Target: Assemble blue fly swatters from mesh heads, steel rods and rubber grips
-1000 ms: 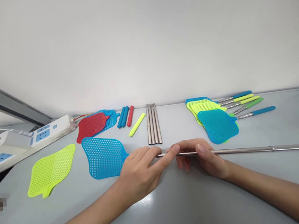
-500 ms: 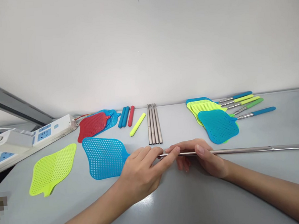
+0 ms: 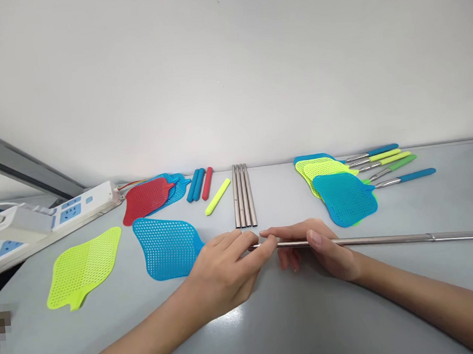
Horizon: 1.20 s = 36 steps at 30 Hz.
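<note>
My left hand is closed around the neck of a blue fly swatter head, whose perforated paddle sticks out to the left. The tip of a long metal telescopic rod meets my left fingers, which hide the joint between the two. My right hand holds the rod between thumb and fingers, a little right of my left hand. From there the rod runs out past the right edge of the view, with a thicker section beyond a visible step. A loose yellow-green swatter head lies to the left.
Behind my hands lie several metal rods, a yellow grip, a red grip and two blue grips. Red swatter head overlaps blue ones. Whole fly swatters are stacked at right; a power strip stands left.
The blue swatter head has turned slightly in my left hand, and its paddle looks more tilted. My left index finger has drawn back a little along the rod. My right hand has hardly moved.
</note>
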Each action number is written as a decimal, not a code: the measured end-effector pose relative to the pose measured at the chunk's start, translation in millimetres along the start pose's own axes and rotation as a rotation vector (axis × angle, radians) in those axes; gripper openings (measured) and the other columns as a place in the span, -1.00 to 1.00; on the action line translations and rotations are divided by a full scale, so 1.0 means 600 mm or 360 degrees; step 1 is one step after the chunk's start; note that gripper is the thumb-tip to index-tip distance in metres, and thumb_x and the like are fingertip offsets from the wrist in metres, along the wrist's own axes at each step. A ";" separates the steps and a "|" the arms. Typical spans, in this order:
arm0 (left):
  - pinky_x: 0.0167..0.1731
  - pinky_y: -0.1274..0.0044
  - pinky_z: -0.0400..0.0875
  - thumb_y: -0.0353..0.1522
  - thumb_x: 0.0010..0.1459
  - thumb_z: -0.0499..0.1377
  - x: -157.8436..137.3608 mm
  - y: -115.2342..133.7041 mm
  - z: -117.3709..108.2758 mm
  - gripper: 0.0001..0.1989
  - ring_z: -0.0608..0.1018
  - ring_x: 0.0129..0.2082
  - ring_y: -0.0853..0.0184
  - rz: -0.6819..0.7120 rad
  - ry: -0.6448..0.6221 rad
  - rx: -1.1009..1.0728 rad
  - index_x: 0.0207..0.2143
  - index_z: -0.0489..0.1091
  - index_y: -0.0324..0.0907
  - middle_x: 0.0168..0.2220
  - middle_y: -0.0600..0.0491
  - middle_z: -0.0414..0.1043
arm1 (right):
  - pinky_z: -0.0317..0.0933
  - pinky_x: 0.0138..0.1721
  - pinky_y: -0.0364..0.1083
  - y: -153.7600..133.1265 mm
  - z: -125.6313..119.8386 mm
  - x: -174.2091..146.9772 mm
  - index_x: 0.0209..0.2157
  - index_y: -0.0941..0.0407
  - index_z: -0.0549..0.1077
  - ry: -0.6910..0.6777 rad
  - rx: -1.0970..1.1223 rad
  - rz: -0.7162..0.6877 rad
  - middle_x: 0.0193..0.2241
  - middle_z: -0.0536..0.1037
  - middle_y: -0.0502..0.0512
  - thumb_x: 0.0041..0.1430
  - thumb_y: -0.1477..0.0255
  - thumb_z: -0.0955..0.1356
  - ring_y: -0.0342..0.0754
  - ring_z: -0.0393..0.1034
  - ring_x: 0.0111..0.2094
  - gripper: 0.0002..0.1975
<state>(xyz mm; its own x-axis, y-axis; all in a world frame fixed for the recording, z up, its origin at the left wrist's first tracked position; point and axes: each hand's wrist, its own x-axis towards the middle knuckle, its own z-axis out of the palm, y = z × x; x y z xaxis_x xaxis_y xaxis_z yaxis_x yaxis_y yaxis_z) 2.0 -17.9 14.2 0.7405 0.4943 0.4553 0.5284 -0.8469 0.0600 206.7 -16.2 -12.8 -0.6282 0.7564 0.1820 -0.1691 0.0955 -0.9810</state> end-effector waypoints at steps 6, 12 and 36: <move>-0.53 0.60 0.30 -0.49 0.11 -0.01 -0.002 0.004 0.001 -0.69 0.37 -0.48 0.45 -0.0007 -0.0009 0.0076 -0.06 0.22 -0.20 -0.40 0.06 0.38 | 0.13 -0.52 -0.13 0.008 -0.002 0.000 0.00 0.25 0.33 -0.0005 0.0023 -0.0032 -0.53 0.41 0.10 0.19 0.12 0.03 -0.15 0.22 -0.57 -0.40; -0.53 0.61 0.34 -0.45 0.13 -0.01 -0.001 0.004 -0.003 -0.63 0.39 -0.48 0.45 0.0019 -0.0040 0.0092 0.02 0.17 -0.14 -0.38 0.06 0.39 | 0.15 -0.49 -0.11 -0.002 -0.001 0.002 -0.02 0.24 0.34 -0.0075 -0.0099 -0.0014 -0.52 0.40 0.11 0.19 0.13 0.02 -0.13 0.22 -0.54 -0.41; -0.54 0.59 0.36 -0.48 0.11 -0.04 -0.002 0.007 -0.007 -0.54 0.41 -0.46 0.42 0.0018 -0.0158 0.0144 0.09 0.11 -0.05 -0.39 0.06 0.37 | 0.16 -0.45 -0.11 -0.005 -0.003 0.000 0.02 0.22 0.30 -0.0097 -0.0167 0.0004 -0.49 0.40 0.11 0.20 0.14 0.03 -0.13 0.23 -0.52 -0.42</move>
<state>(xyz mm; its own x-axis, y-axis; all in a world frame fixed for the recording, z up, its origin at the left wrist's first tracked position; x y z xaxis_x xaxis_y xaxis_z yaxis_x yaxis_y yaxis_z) 1.7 -22.6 17.6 0.7816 0.5057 0.3651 0.5519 -0.8335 -0.0269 208.7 -15.5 -10.0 -0.6742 0.7162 0.1804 -0.0890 0.1636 -0.9825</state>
